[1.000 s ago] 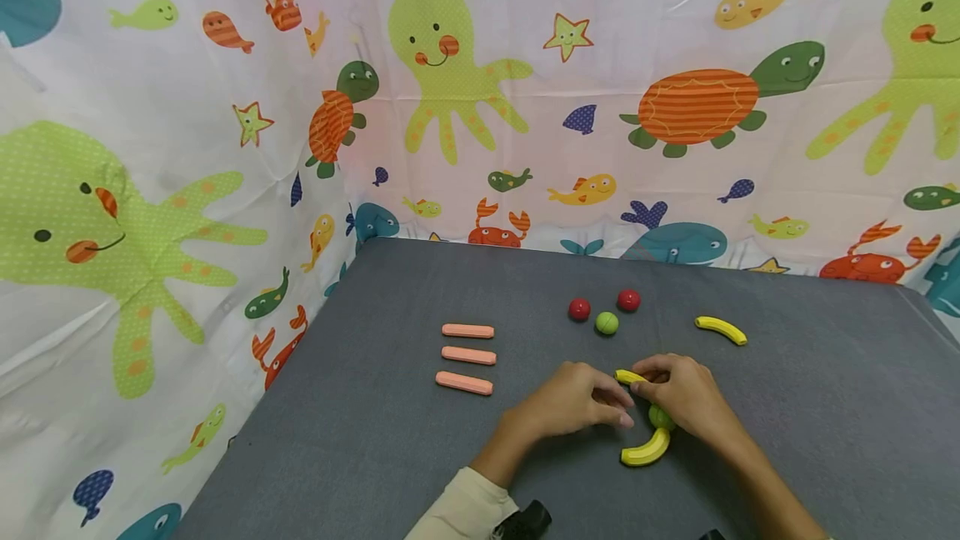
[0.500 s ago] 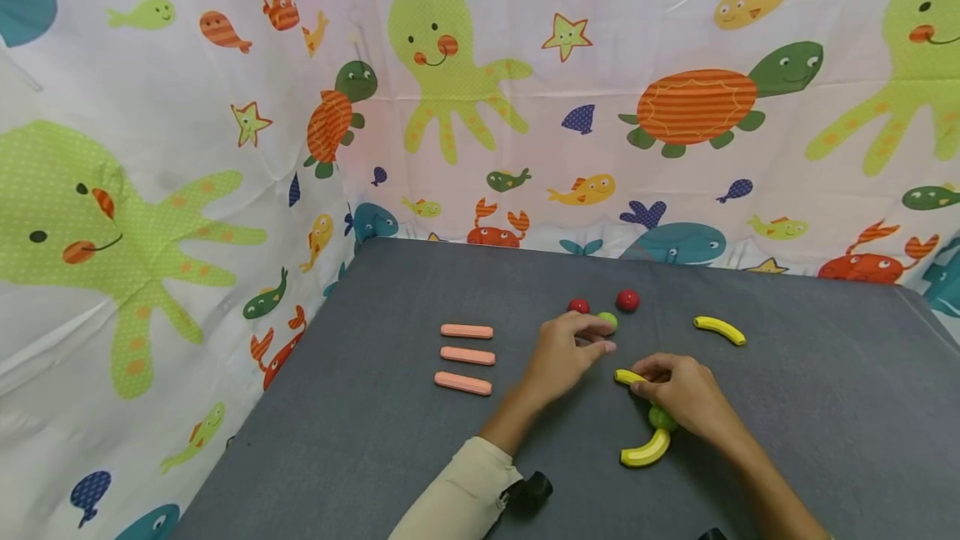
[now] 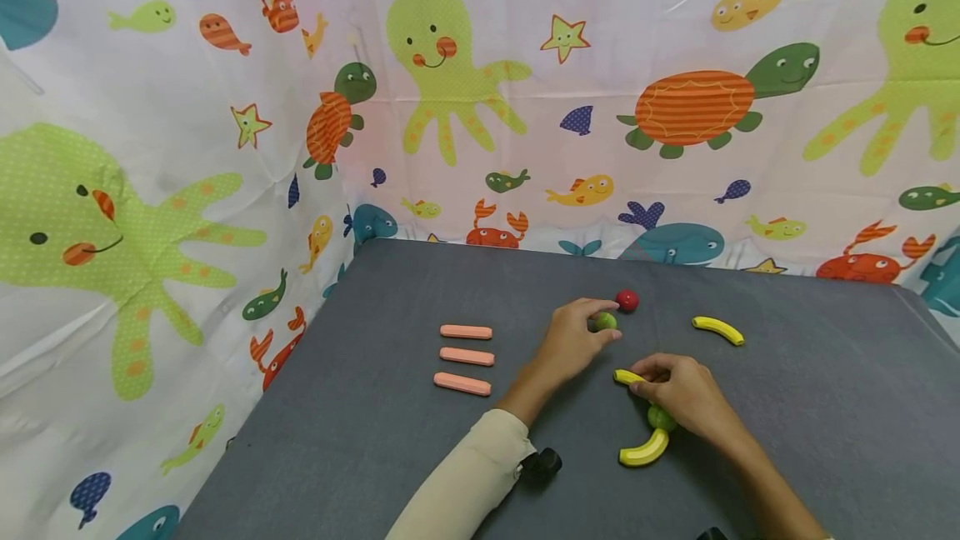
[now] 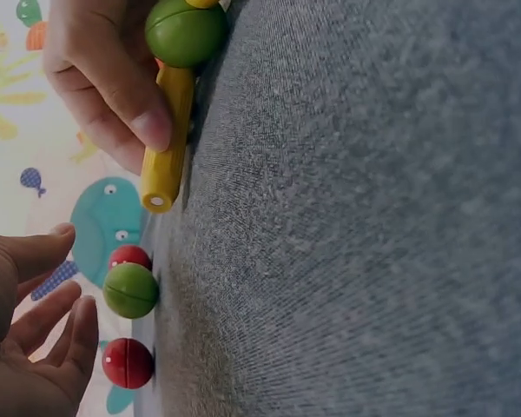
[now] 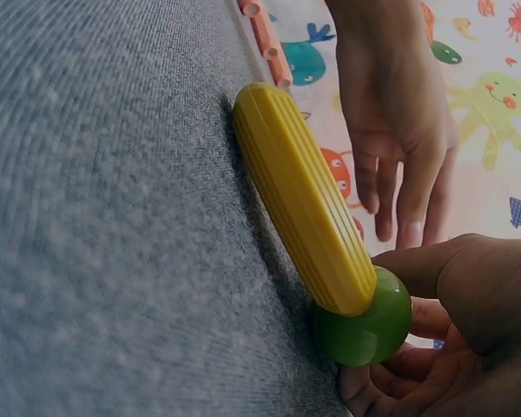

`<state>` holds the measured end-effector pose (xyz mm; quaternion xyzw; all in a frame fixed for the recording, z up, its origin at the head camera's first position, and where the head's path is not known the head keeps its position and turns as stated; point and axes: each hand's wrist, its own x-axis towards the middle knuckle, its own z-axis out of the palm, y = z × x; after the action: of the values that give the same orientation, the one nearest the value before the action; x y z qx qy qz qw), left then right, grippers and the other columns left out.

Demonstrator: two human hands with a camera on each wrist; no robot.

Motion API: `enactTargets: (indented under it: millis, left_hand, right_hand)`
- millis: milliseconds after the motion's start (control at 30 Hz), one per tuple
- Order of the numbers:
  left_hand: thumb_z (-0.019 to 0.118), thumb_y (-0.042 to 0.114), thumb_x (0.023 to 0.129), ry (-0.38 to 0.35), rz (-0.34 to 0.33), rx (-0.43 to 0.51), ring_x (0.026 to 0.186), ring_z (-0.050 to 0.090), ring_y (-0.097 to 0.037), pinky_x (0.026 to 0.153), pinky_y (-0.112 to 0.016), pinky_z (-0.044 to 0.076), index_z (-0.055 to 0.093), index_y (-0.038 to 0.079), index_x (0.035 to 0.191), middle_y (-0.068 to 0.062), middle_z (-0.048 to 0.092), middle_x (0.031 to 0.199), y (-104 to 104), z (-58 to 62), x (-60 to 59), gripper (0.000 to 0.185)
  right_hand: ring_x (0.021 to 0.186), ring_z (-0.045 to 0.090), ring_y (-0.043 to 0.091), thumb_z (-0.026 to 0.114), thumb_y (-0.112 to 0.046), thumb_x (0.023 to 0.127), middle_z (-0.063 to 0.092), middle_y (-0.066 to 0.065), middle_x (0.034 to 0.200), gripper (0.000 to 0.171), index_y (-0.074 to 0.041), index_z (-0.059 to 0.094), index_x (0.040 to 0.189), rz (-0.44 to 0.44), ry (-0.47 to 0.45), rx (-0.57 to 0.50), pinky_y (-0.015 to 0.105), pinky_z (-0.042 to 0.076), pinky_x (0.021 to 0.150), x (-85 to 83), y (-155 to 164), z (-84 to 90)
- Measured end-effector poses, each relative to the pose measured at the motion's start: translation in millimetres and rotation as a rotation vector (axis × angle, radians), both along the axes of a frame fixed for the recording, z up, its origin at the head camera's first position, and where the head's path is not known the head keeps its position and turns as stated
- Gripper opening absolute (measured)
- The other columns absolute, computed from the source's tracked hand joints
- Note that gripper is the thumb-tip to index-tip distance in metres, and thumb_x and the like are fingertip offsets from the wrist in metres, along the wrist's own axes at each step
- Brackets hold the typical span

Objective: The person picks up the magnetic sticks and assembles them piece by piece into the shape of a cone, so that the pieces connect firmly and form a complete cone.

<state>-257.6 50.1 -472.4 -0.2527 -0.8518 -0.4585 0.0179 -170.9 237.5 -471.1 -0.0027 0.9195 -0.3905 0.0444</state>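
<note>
My right hand (image 3: 686,394) pinches a yellow curved rod (image 3: 624,377), thumb along its side in the left wrist view. This rod adjoins a green ball (image 3: 662,417), whose other side meets a second yellow curved rod (image 3: 643,450). That ridged second rod (image 5: 304,200) lies toward the front, close along the cloth. Farther back, my left hand (image 3: 567,342) reaches over a loose green ball (image 3: 604,321), thumb and fingers spread around it from above. The left wrist view shows a gap between those fingers and the green ball (image 4: 130,291). One red ball (image 4: 128,363) is hidden by this hand in the head view.
Another red ball (image 3: 627,300) sits just behind the loose green one. A third yellow curved rod (image 3: 717,330) lies at the right. Several pink straight rods (image 3: 467,356) lie in a row at left on the grey table cloth (image 3: 337,440). A sea-animal curtain (image 3: 480,215) stands behind.
My left hand has left the joined pieces, moving back and away to the loose green ball, and now covers a red ball. My right hand keeps its grip on the yellow rod, unmoved.
</note>
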Motion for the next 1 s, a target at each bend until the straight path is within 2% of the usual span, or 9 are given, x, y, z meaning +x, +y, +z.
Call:
enactTargets:
  millis: [233,567,733,1000]
  left_hand:
    - [0.083,0.017,0.095,-0.008,0.005,-0.079,0.121,0.067,-0.014,0.100,-0.025,0.053,0.073,0.013,0.136,-0.001,0.073,0.134,6,-5.3,-5.7,0.043]
    - [0.087,0.013,0.090,0.020,0.030,-0.119,0.102,0.062,-0.013,0.088,-0.020,0.049,0.078,0.009,0.127,-0.005,0.071,0.120,6,-9.9,-8.3,0.039]
    - [0.086,0.012,0.090,0.001,0.027,-0.145,0.094,0.060,-0.014,0.082,-0.019,0.047,0.079,0.008,0.125,-0.005,0.068,0.111,3,-12.7,-7.0,0.036]
    - [0.085,0.013,0.092,-0.040,0.000,-0.167,0.093,0.062,-0.009,0.081,-0.018,0.049,0.078,0.009,0.126,-0.002,0.070,0.112,-1,-15.2,-4.9,0.035]
  right_hand:
    - [0.082,0.065,0.015,0.083,-0.019,0.092,0.074,0.001,0.091,0.020,-0.006,0.080,0.107,0.006,0.015,0.007,0.031,0.051,0.069,-0.7,1,-1.5]
    - [0.082,0.064,0.014,0.083,-0.019,0.092,0.074,0.000,0.091,0.018,-0.008,0.081,0.106,0.007,0.023,0.006,0.030,0.051,0.069,-0.4,2,-2.2]
    - [0.081,0.064,0.014,0.083,-0.019,0.091,0.075,0.000,0.091,0.018,-0.008,0.081,0.105,0.010,0.028,0.006,0.029,0.051,0.069,-0.2,2,-2.1]
    - [0.082,0.064,0.014,0.084,-0.020,0.091,0.075,0.000,0.091,0.020,-0.007,0.080,0.106,0.011,0.025,0.011,0.030,0.051,0.070,-0.4,3,-2.8]
